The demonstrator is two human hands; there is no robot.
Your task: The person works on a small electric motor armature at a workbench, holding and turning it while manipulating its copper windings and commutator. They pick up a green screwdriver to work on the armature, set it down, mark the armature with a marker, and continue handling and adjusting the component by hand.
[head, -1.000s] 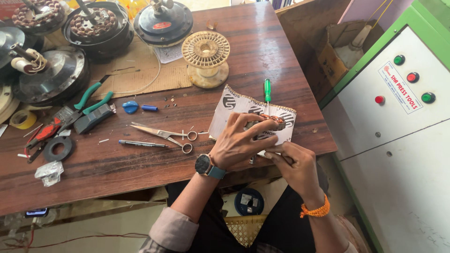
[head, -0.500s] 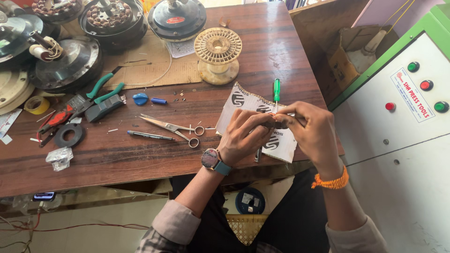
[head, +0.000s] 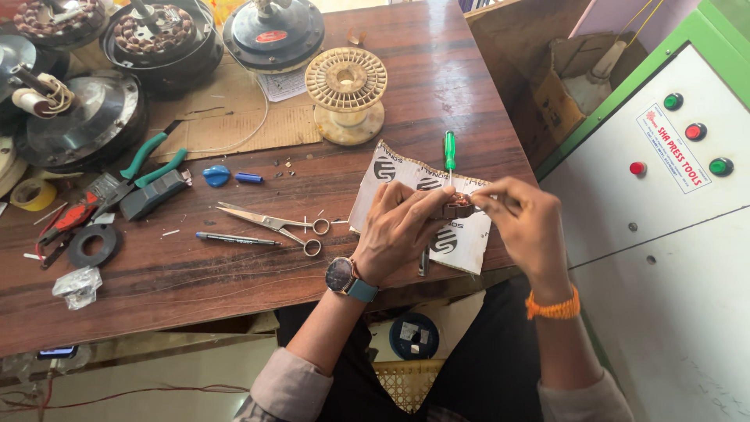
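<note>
Landmark: we take the printed cardboard sheet [head: 437, 227] at the near edge of the tabletop [head: 234, 281] as reference

Left hand [head: 398, 227]: over the sheet's middle, watch on the wrist, fingers closed in a narrow grip on the small dark wound part [head: 457, 207]

Right hand [head: 523, 223]: over the sheet's right end, orange band on the wrist, fingertips pinched at the same part; what they hold there is too fine for us to tell

Part: raised just above the sheet, between both hands

Step in hand: we judge fine work on the part's winding, one hand steadying, the other working

Next move calls for: by our reading, a steady hold and small fingertip pulls, no big reach

Green screwdriver [head: 449, 152]: lying on the sheet's far edge, untouched

Scissors [head: 273, 225]: left of the sheet, with a pen [head: 234, 238] beside them

Empty spool [head: 346, 90]: beyond the sheet, upright

Green-handled pliers [head: 152, 160]: well left of the sheet
</note>
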